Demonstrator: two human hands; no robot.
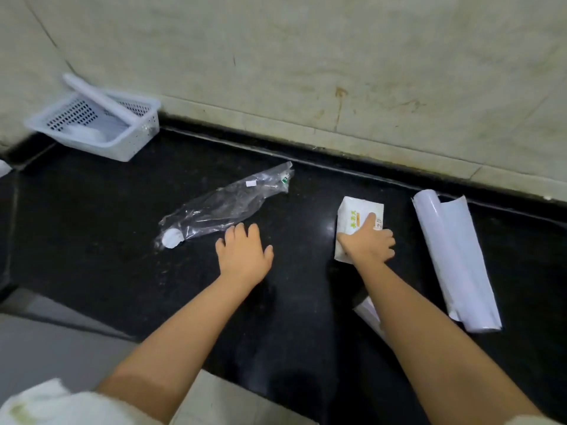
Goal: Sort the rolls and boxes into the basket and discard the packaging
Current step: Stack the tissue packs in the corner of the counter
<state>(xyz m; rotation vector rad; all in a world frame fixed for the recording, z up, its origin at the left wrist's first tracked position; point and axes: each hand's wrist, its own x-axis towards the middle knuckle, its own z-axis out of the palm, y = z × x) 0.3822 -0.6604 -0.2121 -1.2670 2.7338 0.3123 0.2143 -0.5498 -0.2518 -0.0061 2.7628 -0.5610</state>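
Note:
A white tissue pack (pixel 356 211) with green print lies on the black counter (pixel 92 240), and my right hand (pixel 369 243) grips its near end. My left hand (pixel 242 251) is spread open, fingertips at the near edge of a clear plastic wrapper (pixel 227 207) that lies flat with a white round piece (pixel 171 238) at its left end. A long white roll (pixel 454 259) lies to the right of the pack. The white perforated basket (pixel 135 142) stands at the back left corner with a long white box (pixel 89 93) leaning in it.
A stained beige wall (pixel 306 72) runs along the back of the counter. Part of another white item (pixel 369 317) shows under my right forearm. A grey floor or lower surface (pixel 46 342) lies beyond the counter's near left edge.

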